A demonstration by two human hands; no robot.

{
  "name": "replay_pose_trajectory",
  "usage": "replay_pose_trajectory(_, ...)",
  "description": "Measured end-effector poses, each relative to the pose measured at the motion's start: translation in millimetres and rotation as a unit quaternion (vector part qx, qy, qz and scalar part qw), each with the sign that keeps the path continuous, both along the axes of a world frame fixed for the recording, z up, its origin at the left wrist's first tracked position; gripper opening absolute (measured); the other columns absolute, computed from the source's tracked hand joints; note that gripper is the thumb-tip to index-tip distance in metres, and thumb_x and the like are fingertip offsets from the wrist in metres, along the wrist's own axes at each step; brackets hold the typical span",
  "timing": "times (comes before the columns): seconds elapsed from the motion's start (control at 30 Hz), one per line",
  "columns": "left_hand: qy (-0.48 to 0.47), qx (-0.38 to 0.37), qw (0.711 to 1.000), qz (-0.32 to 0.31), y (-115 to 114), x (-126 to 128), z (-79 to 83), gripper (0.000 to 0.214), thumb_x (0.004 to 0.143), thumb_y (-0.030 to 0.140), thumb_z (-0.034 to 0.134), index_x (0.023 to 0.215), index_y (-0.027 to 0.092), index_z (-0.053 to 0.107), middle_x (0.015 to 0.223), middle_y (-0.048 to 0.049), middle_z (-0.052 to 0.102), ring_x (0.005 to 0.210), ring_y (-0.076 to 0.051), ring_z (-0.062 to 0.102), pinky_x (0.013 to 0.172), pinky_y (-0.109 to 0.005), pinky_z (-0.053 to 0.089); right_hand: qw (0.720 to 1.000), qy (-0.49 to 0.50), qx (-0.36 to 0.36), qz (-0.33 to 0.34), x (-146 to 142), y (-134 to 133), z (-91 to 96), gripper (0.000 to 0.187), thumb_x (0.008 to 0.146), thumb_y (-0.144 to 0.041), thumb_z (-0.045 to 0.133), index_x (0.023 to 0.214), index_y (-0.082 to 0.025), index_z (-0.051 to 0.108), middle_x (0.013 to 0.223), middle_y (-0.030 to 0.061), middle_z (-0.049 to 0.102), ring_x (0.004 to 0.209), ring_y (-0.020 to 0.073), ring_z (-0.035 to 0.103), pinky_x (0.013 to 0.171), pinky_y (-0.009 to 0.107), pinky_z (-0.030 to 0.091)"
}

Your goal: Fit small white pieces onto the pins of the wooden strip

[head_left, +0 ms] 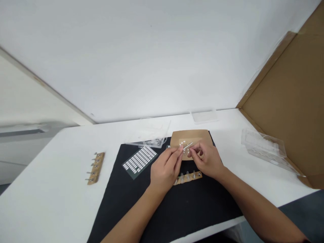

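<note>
In the head view, just below and right of the middle, the left hand (164,168) pinches a thin pale stick (187,146) over a brown tray (189,134) with little white bits (184,141). The right hand (207,160) is beside it, fingers bent; I cannot tell if it grips anything. A sheet of white stickers (140,160) lies left of them on the black mat (187,209).

Soft, even light with slight blur

A white table (50,189) and black mat (182,212) suggest a craft workspace.
</note>
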State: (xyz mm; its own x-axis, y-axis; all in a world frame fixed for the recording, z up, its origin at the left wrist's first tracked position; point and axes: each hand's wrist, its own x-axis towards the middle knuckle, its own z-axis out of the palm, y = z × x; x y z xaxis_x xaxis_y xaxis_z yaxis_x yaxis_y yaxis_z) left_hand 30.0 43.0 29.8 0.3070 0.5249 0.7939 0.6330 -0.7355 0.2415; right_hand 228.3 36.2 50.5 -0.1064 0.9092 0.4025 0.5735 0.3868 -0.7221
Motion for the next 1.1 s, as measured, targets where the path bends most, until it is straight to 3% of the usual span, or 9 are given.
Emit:
replay_pose_trajectory(0.1,-0.007,-0.003,1.000,0.004,0.4,-0.8,0.7,0.032,0.098,0.006,0.069,0.128,0.017,0.069,0.113,-0.0118,0.077,0.100,-0.021,0.076,0.090,-0.032,0.064,1.000,0.009,0.010,-0.017,0.2,1.2,0.0,0.014,0.103,-0.029,0.060,0.091,-0.024,0.063,0.083,-0.0010,0.080,0.068,0.0156,0.071,0.066,0.028,0.051)
replay_pose_trajectory(0.3,-0.013,-0.012,1.000,-0.014,3.2,-1.6,-0.1,0.033,0.100,0.007,0.067,0.129,0.020,0.071,0.121,-0.0124,0.077,0.108,-0.023,0.075,0.094,-0.038,0.063,0.998,-0.032,0.027,0.040,3.2,2.9,-5.8,0.012,0.102,-0.028,0.060,0.092,-0.023,0.064,0.082,0.0006,0.077,0.072,0.0173,0.071,0.067,0.029,0.051)
replay_pose_trajectory(0.5,-0.007,-0.002,1.000,0.006,8.4,-6.7,2.8,0.029,0.098,0.006,0.069,0.123,0.022,0.074,0.116,-0.0103,0.079,0.102,-0.023,0.074,0.092,-0.040,0.062,0.997,0.002,0.066,-0.026,7.7,4.2,-1.7,0.013,0.103,-0.028,0.061,0.092,-0.024,0.067,0.082,0.0003,0.079,0.065,0.0155,0.070,0.064,0.028,0.052)
replay_pose_trajectory(0.63,-0.001,0.008,1.000,0.020,9.4,-7.5,4.1,0.023,0.098,0.007,0.071,0.116,0.022,0.075,0.113,-0.0098,0.078,0.099,-0.023,0.073,0.088,-0.039,0.061,0.998,0.051,0.040,-0.016,5.6,2.7,-0.2,0.012,0.103,-0.030,0.062,0.093,-0.024,0.065,0.082,0.0003,0.080,0.065,0.0152,0.071,0.062,0.027,0.053)
replay_pose_trajectory(0.77,0.010,0.020,1.000,0.022,6.0,-6.0,4.0,0.029,0.097,0.005,0.072,0.121,0.020,0.074,0.111,-0.0097,0.078,0.101,-0.022,0.073,0.089,-0.036,0.060,1.000,0.020,0.003,0.016,-1.4,0.7,-5.5,0.009,0.102,-0.028,0.061,0.094,-0.024,0.062,0.080,0.0002,0.079,0.064,0.0158,0.071,0.061,0.027,0.051)
replay_pose_trajectory(0.93,0.029,0.056,0.997,0.050,3.5,-4.1,4.9,0.036,0.097,0.006,0.073,0.131,0.017,0.070,0.089,-0.0057,0.074,0.080,-0.018,0.069,0.077,-0.029,0.056,0.999,0.028,-0.021,0.005,-6.8,-0.3,-5.5,0.010,0.102,-0.028,0.060,0.093,-0.024,0.060,0.079,-0.0001,0.077,0.063,0.0155,0.069,0.062,0.028,0.050)
replay_pose_trajectory(1.1,0.025,0.049,0.997,0.059,4.2,-3.3,3.5,0.027,0.097,0.009,0.074,0.122,0.020,0.074,0.085,-0.0036,0.073,0.075,-0.016,0.067,0.070,-0.026,0.051,1.000,0.021,-0.020,-0.008,-8.7,0.2,-6.1,0.010,0.104,-0.029,0.057,0.095,-0.024,0.058,0.083,0.0010,0.077,0.065,0.0165,0.068,0.063,0.029,0.050)
